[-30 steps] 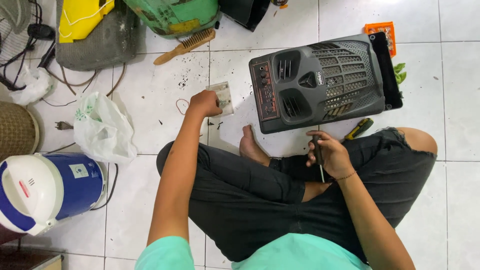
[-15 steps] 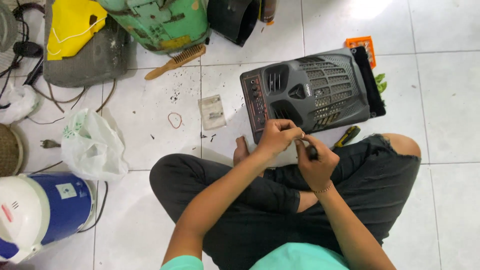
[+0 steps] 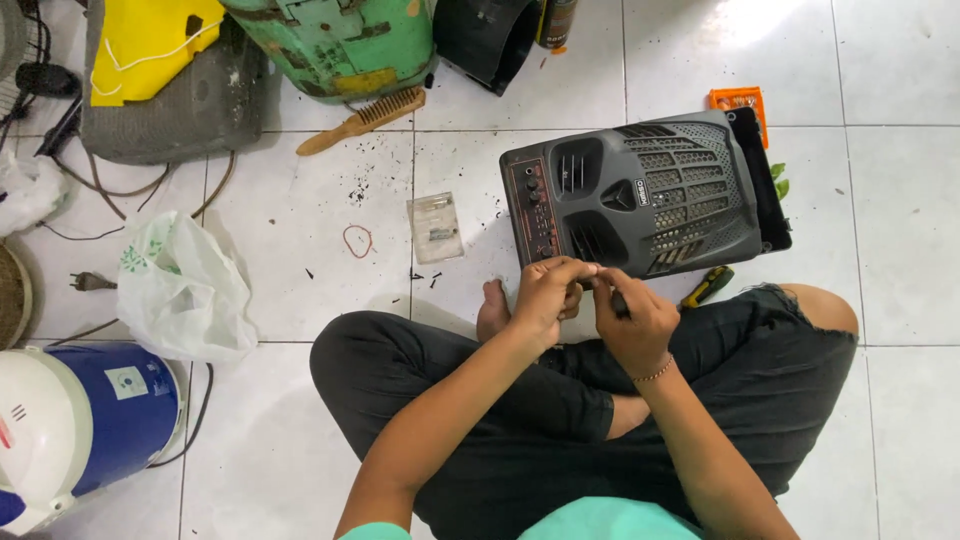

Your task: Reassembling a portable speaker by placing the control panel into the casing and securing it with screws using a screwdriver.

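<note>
I sit cross-legged on a tiled floor. A dark grey speaker box with grilles lies face up in front of my knees. My hands meet just below its near edge. My right hand grips a dark screwdriver. The fingertips of my left hand are pinched together at the screwdriver's tip; whatever small part may be between them is hidden. A small clear plastic bag holding small parts lies on the tile to the left of the speaker.
A yellow-green handled tool lies by my right knee, and an orange bit case sits behind the speaker. To the left are a rubber band, a wooden brush, a white plastic bag, a blue-white round appliance and a green machine.
My left hand left the small clear bag and came right to join my right hand at the screwdriver's tip. The bag stays on the tile.
</note>
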